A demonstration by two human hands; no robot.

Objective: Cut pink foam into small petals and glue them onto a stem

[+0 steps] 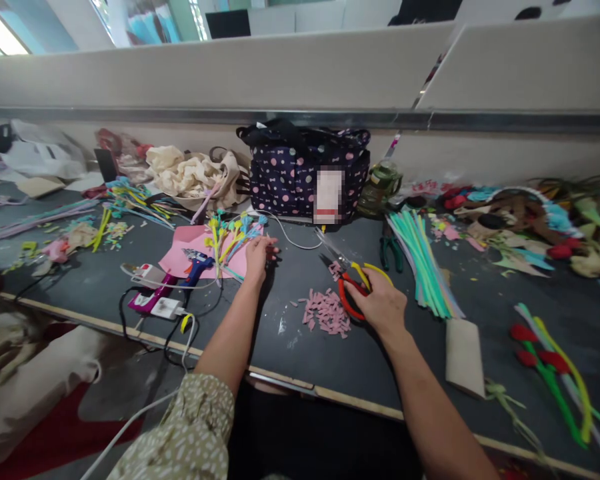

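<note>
My right hand (383, 303) is closed around the red-orange handle of a pair of scissors (353, 310), blades pointing away to the left. A yellow handle (375, 270) shows against the same hand; whether it belongs to a second pair is unclear. Just left of the scissors lies a pile of short pink cut pieces (326, 312). My left hand (258, 259) hovers at or rests on the right edge of a pink sheet (180, 243), fingers slightly curled and apart, nothing visible in them. Beside it on the sheet are yellow and blue fuzzy-stem flowers (227, 237).
A blue glue gun (197, 265) and a purple device with a white plug (153, 297) trail cords at left. Behind stand a dark patterned bag (300, 173) and a green bottle (380, 187). Rightward lie green-handled pliers (391, 252), teal fuzzy stems (423, 267) and a beige block (464, 357).
</note>
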